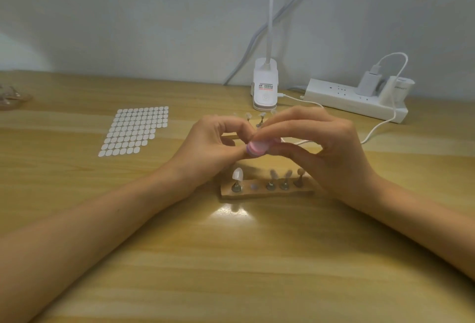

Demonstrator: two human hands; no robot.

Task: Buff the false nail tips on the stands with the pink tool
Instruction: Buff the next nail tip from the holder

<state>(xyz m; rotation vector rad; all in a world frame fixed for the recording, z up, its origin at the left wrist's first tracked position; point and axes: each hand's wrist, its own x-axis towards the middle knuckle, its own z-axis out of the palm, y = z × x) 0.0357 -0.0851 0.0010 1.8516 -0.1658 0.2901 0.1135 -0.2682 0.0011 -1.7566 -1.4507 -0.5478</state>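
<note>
Head view: the right hand pinches the pink tool, touching the closed left hand above the near stand.

sticker sheet left | clip lamp rear | power strip right | wooden desk
</note>
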